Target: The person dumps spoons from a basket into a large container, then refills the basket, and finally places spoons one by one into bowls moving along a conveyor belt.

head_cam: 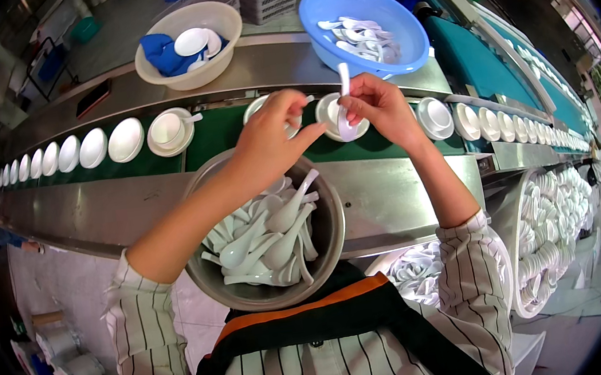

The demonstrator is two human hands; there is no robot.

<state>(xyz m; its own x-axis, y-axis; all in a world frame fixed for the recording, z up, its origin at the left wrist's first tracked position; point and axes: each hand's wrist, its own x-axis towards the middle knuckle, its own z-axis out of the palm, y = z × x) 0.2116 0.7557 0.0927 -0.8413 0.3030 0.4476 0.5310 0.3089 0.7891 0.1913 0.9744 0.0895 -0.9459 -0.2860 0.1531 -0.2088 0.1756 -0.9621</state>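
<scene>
A white ceramic spoon (345, 105) stands nearly upright in my right hand (374, 104), its handle pointing away from me. Behind it, partly covered, lies a white dish (327, 116) on the green conveyor belt (213, 136). My left hand (272, 130) hovers over the belt with its thumb stretched out, and I see nothing in it. Another dish set (253, 107) shows behind that hand, with a short handle sticking out. Below my left forearm, a metal bowl (337, 222) full of white spoons (262, 241) sits close to my body.
White dishes (126, 140) line the belt leftward; stacked bowls and plates (434, 118) line it rightward. On the far ledge are a cream basin (196, 80), a blue basin (408, 61) of spoons and a phone (94, 98). Tubs of spoons (518, 296) stand at right.
</scene>
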